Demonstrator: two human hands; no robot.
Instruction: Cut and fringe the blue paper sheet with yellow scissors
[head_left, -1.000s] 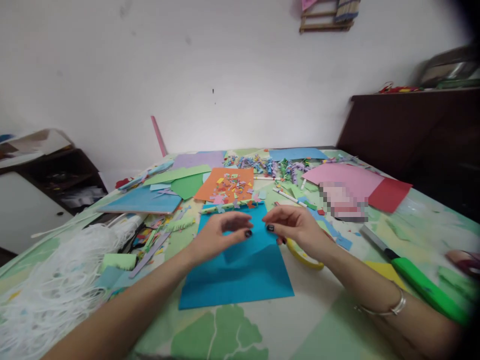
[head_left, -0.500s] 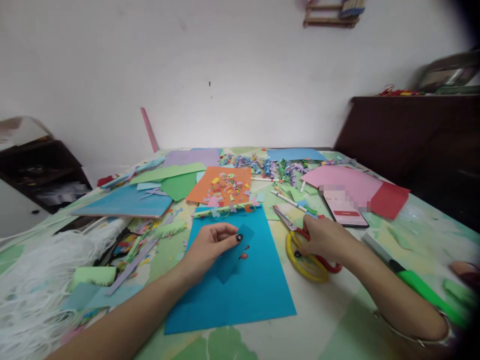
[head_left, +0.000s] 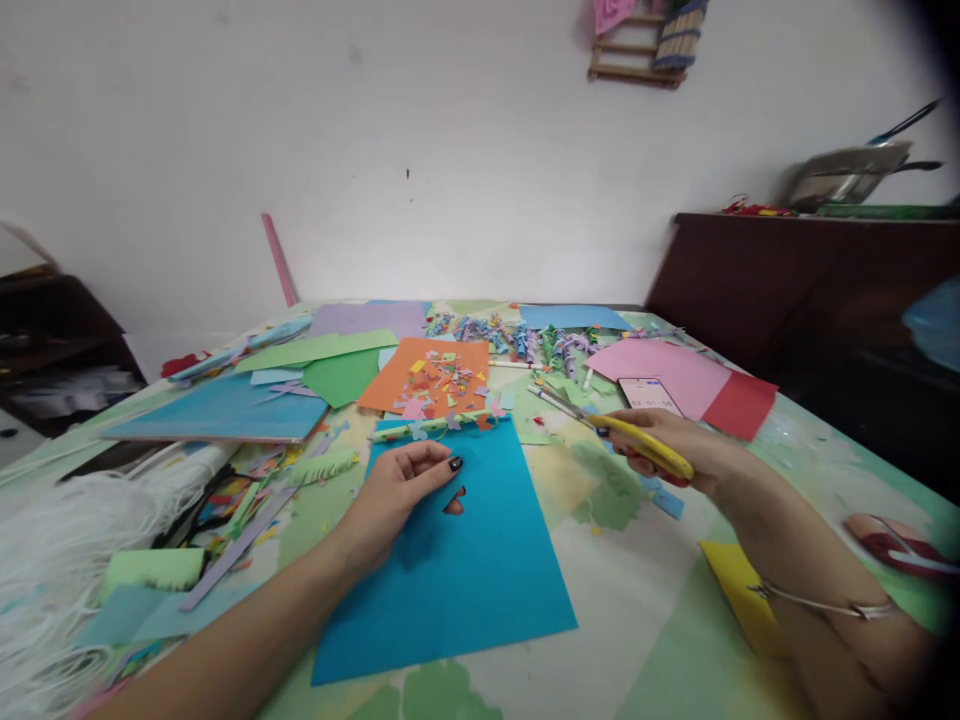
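My left hand (head_left: 401,495) is closed above the blue sheet (head_left: 457,620), its thumb and fingers pinching a small piece of blue paper (head_left: 442,488). That piece blends into the sheet beneath, and fingertips show through a cut-out hole in it. To the right, my right hand (head_left: 671,445) is closed around scissors (head_left: 637,440) with yellow and red handles, lifted off the table. Their blades point left, toward the pens. A decorated green paper roll (head_left: 412,430) lies across the top of the blue sheet.
An orange sheet (head_left: 390,375) bears paper scraps. White string (head_left: 60,530) is heaped at left, beside a stack of blue paper (head_left: 217,410). Curled paper bundles (head_left: 525,340) lie at the back. A phone (head_left: 649,393) and pink paper (head_left: 667,370) are beyond my right hand.
My right hand has picked up the scissors from the table and raised them, blades to the left. My left hand keeps its pinch on the blue paper. The view has shifted slightly right.
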